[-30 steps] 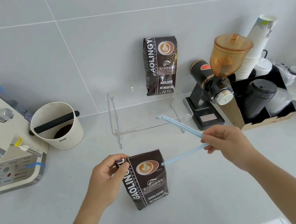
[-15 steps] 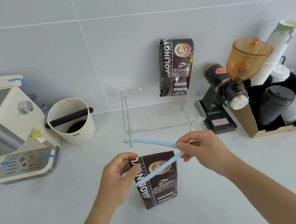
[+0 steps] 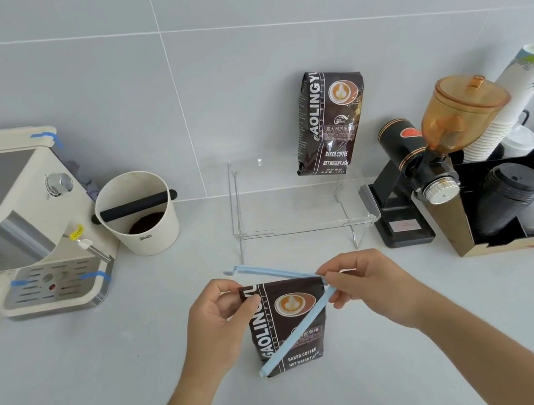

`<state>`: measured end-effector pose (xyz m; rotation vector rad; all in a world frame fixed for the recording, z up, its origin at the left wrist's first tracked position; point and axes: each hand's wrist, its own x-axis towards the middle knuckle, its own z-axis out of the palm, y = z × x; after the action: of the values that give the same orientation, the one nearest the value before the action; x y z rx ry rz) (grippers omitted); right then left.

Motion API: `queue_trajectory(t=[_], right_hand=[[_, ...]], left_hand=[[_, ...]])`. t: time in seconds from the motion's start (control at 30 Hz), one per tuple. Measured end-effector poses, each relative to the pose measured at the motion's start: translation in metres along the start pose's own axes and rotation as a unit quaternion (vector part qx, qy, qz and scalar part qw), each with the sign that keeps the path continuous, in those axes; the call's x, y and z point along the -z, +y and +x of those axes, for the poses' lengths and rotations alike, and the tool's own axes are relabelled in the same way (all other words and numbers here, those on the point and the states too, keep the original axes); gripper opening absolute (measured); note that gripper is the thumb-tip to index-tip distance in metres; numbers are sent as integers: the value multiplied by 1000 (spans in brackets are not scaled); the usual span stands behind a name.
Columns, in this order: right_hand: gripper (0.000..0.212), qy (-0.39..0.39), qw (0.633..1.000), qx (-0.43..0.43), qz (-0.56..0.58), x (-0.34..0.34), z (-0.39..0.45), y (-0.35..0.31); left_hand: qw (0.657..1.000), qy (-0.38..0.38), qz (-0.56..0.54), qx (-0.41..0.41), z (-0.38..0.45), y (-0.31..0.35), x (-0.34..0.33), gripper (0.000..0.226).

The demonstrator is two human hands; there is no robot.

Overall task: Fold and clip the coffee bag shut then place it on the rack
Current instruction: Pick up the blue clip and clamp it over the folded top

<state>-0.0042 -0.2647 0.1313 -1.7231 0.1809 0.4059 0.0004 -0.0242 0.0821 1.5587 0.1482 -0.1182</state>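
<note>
A dark brown coffee bag [image 3: 287,327] stands upright on the grey counter in front of me. My left hand [image 3: 220,316] pinches its folded top left corner. My right hand [image 3: 368,284] holds the hinge end of a long light-blue sealing clip [image 3: 295,333] at the bag's top right corner. The clip is spread wide: one arm runs behind the bag's top edge to the left, the other slants down across the bag's front. Behind the bag stands a clear acrylic rack [image 3: 300,228] with a second coffee bag [image 3: 328,123] on its back right.
A cream espresso machine [image 3: 11,219] and a white knock box [image 3: 137,214] sit at the left. A black grinder with an amber hopper [image 3: 437,149], a cardboard-edged box of black lids [image 3: 508,201] and a stack of paper cups [image 3: 507,104] stand at the right.
My right hand brought the clip's hinge to the bag's top right corner; the front arm swung down across the bag's face. The camera shifted left and nearer.
</note>
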Motion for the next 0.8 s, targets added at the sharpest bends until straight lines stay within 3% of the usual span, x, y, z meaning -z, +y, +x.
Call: queue_trajectory(t=[0.2,0.7,0.8], right_hand=[[31,-83,996,-16,34,3,1,3],[23,-31,995,26,93,-5,3,10],[25,-13,994,37,104,-4,1,12]], left_hand=[[1000,16,6,0,-1,0,-1,21],[998,-12,66,9,-1,12,15,3],[997,-2,81,-9,-3,11,17,10]])
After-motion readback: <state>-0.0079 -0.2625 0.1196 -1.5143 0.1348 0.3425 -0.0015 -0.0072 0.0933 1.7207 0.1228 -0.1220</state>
